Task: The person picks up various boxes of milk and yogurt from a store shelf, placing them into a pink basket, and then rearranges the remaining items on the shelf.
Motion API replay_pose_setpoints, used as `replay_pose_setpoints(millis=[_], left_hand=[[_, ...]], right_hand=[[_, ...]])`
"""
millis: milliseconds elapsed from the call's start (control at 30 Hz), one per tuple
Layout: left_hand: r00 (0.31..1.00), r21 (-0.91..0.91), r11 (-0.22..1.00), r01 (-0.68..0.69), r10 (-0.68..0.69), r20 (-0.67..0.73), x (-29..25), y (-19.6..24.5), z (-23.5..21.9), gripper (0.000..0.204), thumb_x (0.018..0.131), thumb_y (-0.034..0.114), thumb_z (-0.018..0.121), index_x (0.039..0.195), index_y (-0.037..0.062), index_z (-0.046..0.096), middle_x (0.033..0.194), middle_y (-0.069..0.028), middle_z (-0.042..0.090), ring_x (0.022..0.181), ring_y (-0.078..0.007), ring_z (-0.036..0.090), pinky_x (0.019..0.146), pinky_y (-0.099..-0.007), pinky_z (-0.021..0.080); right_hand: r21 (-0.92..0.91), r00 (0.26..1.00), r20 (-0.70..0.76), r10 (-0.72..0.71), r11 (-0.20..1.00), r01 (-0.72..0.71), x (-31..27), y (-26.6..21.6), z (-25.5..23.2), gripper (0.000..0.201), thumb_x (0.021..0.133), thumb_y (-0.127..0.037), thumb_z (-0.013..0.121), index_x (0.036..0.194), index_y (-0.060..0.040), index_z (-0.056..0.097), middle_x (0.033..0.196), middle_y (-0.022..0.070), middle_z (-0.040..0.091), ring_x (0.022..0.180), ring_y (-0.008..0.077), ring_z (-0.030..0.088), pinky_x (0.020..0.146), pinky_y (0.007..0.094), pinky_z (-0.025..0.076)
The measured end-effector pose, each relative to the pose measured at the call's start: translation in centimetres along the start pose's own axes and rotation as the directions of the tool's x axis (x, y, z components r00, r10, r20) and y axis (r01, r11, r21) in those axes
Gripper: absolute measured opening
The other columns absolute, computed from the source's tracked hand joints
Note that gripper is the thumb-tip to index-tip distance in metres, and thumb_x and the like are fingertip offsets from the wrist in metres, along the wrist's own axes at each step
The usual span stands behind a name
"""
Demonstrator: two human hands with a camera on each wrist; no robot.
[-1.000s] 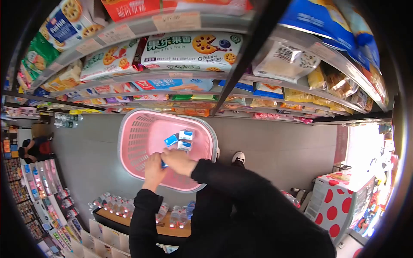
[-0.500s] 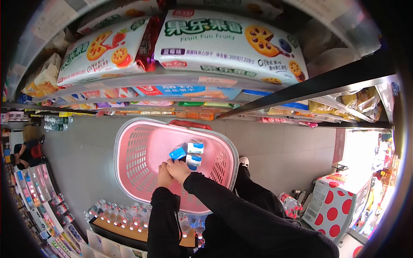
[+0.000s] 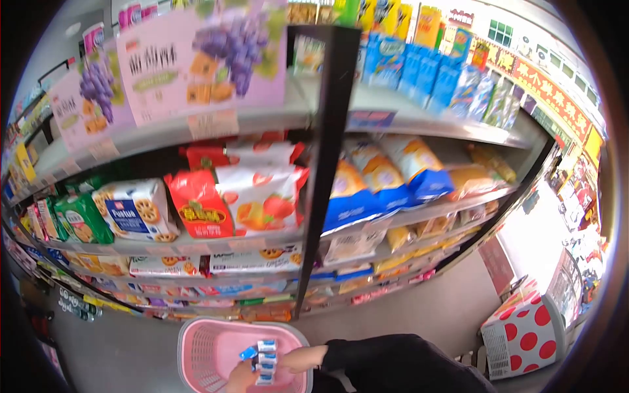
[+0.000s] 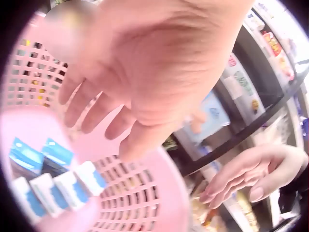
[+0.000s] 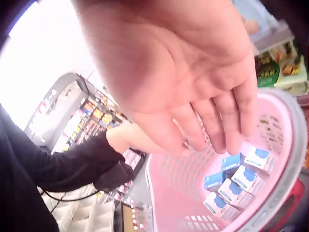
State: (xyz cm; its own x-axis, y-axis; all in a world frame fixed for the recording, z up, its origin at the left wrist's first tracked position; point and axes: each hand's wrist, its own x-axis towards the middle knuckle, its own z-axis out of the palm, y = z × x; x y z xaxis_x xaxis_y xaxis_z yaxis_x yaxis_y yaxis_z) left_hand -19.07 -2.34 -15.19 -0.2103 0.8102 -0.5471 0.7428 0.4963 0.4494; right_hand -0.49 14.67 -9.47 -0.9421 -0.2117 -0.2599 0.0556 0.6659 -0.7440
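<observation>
My left hand [image 3: 242, 378] hangs over the pink basket [image 3: 196, 354], fingers loosely extended and holding nothing, as the left wrist view shows. Above the basket's right side is my right hand [image 3: 303, 359], its palm bare and fingers relaxed in the right wrist view. Several small white-and-blue boxes [image 5: 244, 178] stand in a row on the basket floor. Beside that row lie two bluer boxes [image 5: 215, 181]. Both hands are apart from the boxes in the wrist views.
Shelves ahead hold strawberry snack bags [image 3: 262, 203], a Pustue biscuit pack [image 3: 134, 209] and purple grape-print boxes [image 3: 203, 65]. A black shelf post [image 3: 324, 157] stands between the bays. At the right is a white box with red dots [image 3: 524, 337], near the bright doorway.
The head view has tilted up, so the basket sits lower and upper shelves show. The hands, earlier together over the boxes, have moved apart; another white-and-blue box now shows in the row.
</observation>
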Motion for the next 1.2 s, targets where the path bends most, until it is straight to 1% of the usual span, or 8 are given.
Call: replay_pose_setpoints(millis=[67,200,267,467,567,633,733,1200], left_hand=[[0.9,-0.058,0.903,-0.425,0.415,-0.134,0.3,2.3,1.4,0.037,0.084,0.028,0.053,0.112,0.0057,0.056,0.103,-0.0176,0.06,0.095,-0.0331,0.056,0.081,-0.0409,0.045],[0.959,-0.689,0.715,-0.122,0.265,0.104,0.8,9.0,-1.7,0.032,0.081,0.023,0.053,0.109,0.0083,0.058,0.097,-0.0164,0.06,0.09,-0.0316,0.057,0.079,-0.0412,0.045],[0.87,0.157,0.86,-0.485,0.492,-0.01,-7.3,23.7,-12.4,0.035,0.081,0.023,0.054,0.112,0.0079,0.056,0.101,-0.0172,0.06,0.093,-0.0325,0.057,0.079,-0.0405,0.046],[0.572,0.33,0.535,-0.778,0.82,0.018,-9.1,38.2,-20.3,0.052,0.085,0.035,0.058,0.124,0.0047,0.046,0.109,-0.0178,0.058,0.097,-0.0323,0.057,0.081,-0.0389,0.046],[0.656,0.428,0.608,-0.668,0.754,-0.046,-12.3,46.8,-26.7,0.035,0.08,0.02,0.062,0.112,0.0043,0.056,0.099,-0.0157,0.061,0.092,-0.0317,0.058,0.079,-0.0382,0.047],[0.231,0.582,0.474,-0.661,0.866,-0.443,-11.1,49.5,-30.0,0.026,0.075,0.007,0.06,0.101,0.0035,0.058,0.087,-0.0162,0.061,0.084,-0.0344,0.058,0.074,-0.0416,0.047],[0.034,0.671,0.554,-0.493,0.783,-0.621,-8.6,53.0,-36.4,0.027,0.079,0.008,0.054,0.105,0.0012,0.055,0.097,-0.0184,0.06,0.095,-0.0348,0.056,0.083,-0.0412,0.045],[0.41,0.572,0.792,-0.213,0.604,-0.683,4.9,54.1,-43.8,0.031,0.072,0.012,0.055,0.099,-0.0017,0.054,0.103,-0.024,0.058,0.101,-0.0376,0.055,0.085,-0.0453,0.046]], right_hand=[[0.018,0.998,0.042,0.056,0.998,-0.057,-5.5,-0.2,-2.9,0.033,0.081,-0.02,0.054,0.107,0.0002,0.051,0.097,0.0211,0.057,0.091,0.0378,0.055,0.077,0.043,0.045],[-0.155,0.996,0.064,0.055,0.987,-0.044,-15.7,-6.5,-12.6,0.034,0.082,-0.022,0.057,0.107,0.0007,0.051,0.098,0.0203,0.057,0.093,0.0374,0.055,0.078,0.0433,0.045],[-0.248,0.993,-0.117,-0.029,0.969,-0.001,-19.6,-7.8,-15.6,0.034,0.082,-0.02,0.057,0.107,0.0007,0.051,0.096,0.0194,0.057,0.093,0.0372,0.055,0.077,0.0429,0.045],[-0.441,0.877,-0.403,-0.263,0.895,0.066,-31.6,-16.1,-26.3,0.028,0.082,-0.016,0.057,0.107,-0.0019,0.054,0.094,0.0151,0.058,0.088,0.0333,0.057,0.075,0.0394,0.047],[-0.564,0.756,-0.565,-0.329,0.824,-0.063,-34.6,-19.3,-31.1,0.027,0.079,-0.01,0.058,0.106,-0.0046,0.056,0.093,0.0151,0.06,0.088,0.032,0.058,0.075,0.0389,0.047],[-0.706,0.56,-0.635,-0.532,0.694,-0.141,-34.9,-20.8,-35.2,0.028,0.078,-0.008,0.056,0.106,-0.0055,0.057,0.092,0.0152,0.06,0.087,0.0327,0.058,0.077,0.04,0.047],[-0.742,0.295,-0.66,-0.691,0.54,-0.397,-32.8,-21.6,-41.9,0.011,0.077,-0.007,0.051,0.084,-0.0001,0.056,0.081,0.0172,0.06,0.079,0.0332,0.059,0.07,0.0412,0.048],[-0.223,0.228,-0.97,-0.086,-0.064,-0.973,-23.0,-16.2,-53.7,0.034,0.085,-0.025,0.048,0.106,-0.0039,0.064,0.109,0.0153,0.061,0.111,0.0317,0.051,0.099,0.0441,0.03]])
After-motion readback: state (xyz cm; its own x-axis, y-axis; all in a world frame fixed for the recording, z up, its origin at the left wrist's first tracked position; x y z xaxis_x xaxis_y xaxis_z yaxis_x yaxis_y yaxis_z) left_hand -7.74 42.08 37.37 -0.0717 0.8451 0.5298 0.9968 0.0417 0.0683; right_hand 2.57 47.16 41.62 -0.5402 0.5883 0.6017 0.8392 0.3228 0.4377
